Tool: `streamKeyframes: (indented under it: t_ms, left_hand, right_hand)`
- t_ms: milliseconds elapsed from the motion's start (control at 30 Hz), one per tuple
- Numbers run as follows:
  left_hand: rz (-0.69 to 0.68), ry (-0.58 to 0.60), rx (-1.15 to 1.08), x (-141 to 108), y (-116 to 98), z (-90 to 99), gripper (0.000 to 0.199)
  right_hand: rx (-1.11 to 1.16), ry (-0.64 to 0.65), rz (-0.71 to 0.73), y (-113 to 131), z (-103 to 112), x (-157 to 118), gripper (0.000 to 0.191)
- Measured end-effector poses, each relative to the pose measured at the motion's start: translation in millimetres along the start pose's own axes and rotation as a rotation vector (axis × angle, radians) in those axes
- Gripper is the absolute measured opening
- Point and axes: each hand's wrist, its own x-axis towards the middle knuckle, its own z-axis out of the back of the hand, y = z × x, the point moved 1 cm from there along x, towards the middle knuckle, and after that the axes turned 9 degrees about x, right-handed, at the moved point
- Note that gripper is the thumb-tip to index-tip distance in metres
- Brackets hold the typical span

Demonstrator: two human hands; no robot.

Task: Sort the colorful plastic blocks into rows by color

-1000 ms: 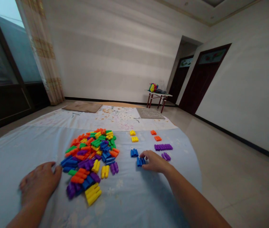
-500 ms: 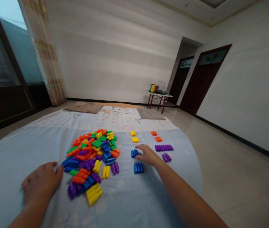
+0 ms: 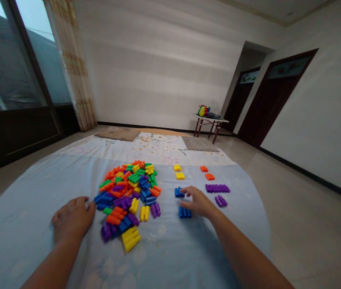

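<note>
My right hand (image 3: 199, 202) reaches over two blue plastic blocks. Its fingers are apart, the index fingertip at the edge of the far blue block (image 3: 179, 192) and the thumb by the near blue block (image 3: 185, 212). Whether the fingertips touch them I cannot tell. Palm down on the cloth, my left hand (image 3: 72, 220) lies with nothing visible in it, left of a heap of ribbed blocks (image 3: 125, 202) in orange, green, blue, purple and yellow. Two yellow blocks (image 3: 180, 176) sit beyond the blue ones. To the right are two orange blocks (image 3: 209, 176), a long purple strip (image 3: 217, 188) and a short purple block (image 3: 221, 201).
A light blue flowered cloth (image 3: 170, 257) covers the round table. At its far side lie a brown board (image 3: 117, 133) and a greyish mat (image 3: 200, 144). Against the back, a small folding table (image 3: 211, 119) holds a colourful bag (image 3: 203, 110).
The view has turned slightly left, so everything appears further right. My right thumb and index finger are spread wider beside the blue blocks. My left hand stays beside the heap.
</note>
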Motion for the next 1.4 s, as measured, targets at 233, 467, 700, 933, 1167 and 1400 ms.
streamKeyframes:
  t_ms: [233, 467, 700, 933, 1167, 1400]
  left_hand:
    - [0.020, -0.017, -0.002, -3, -3, 4.0, 0.050]
    - [0.032, -0.028, -0.022, -4, -3, 3.2, 0.049]
    - [0.032, -0.036, -0.013, -3, -2, 1.0, 0.048]
    - [0.029, -0.024, -0.025, -4, -2, 4.4, 0.048]
    - [0.034, -0.037, -0.044, -7, -4, 7.8, 0.048]
    - [0.014, -0.027, -0.045, -5, -2, 5.7, 0.049]
  right_hand:
    - [-0.058, 0.152, -0.080, -2, -7, -22, 0.046]
    - [-0.015, 0.026, 0.049, 19, -5, -8, 0.041]
    - [-0.091, -0.009, 0.215, 76, -49, 32, 0.025]
    - [-0.299, -0.047, 0.069, 91, -93, 64, 0.034]
    - [-0.037, -0.030, 0.113, 87, -93, 56, 0.039]
    - [0.220, -0.310, 0.033, 39, -29, 31, 0.038]
